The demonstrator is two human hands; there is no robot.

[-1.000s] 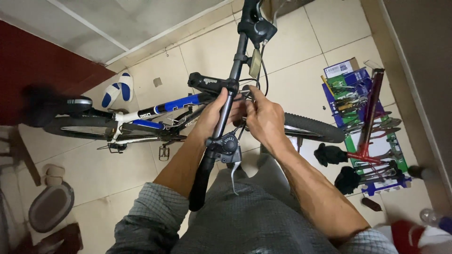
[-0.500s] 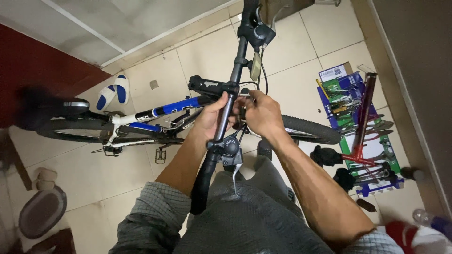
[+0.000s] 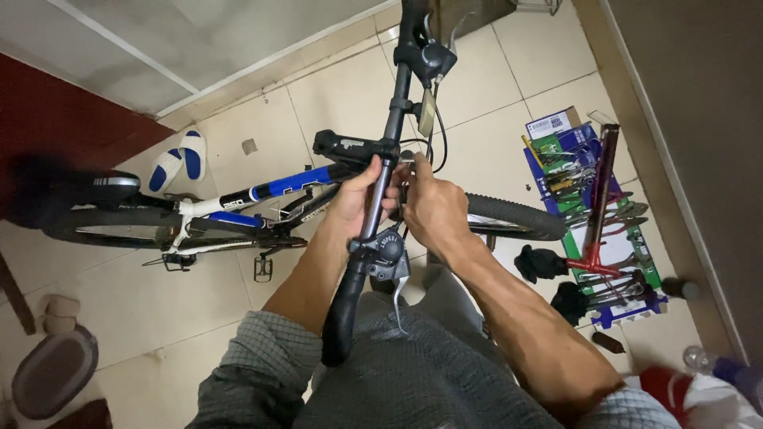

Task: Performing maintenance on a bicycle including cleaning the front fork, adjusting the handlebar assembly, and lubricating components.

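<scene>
Where the head view looks straight down, a black handlebar point(image 3: 389, 159) runs up the middle of the frame and serves as landmark. Left hand point(image 3: 362, 199): fingers wrapped closed around the handlebar, just below the black stem point(image 3: 350, 147). Right hand point(image 3: 433, 208): pressed against the right side of the handlebar at the same height, fingers curled in toward the bar; what they pinch is hidden, so their grip cannot be told. Gear shifter with silver brake lever point(image 3: 389, 262): clamped on the handlebar just below both hands, above the black grip point(image 3: 342, 326). Blue and white bicycle frame point(image 3: 262, 195): extends left of the handlebar, over a tiled floor point(image 3: 334, 87). Front tyre point(image 3: 517, 216): right of the handlebar. Tool tray point(image 3: 604, 230) with pliers and wrenches: on the floor, far right of the handlebar. Blue and white slippers point(image 3: 179, 159): well left of the handlebar.
</scene>
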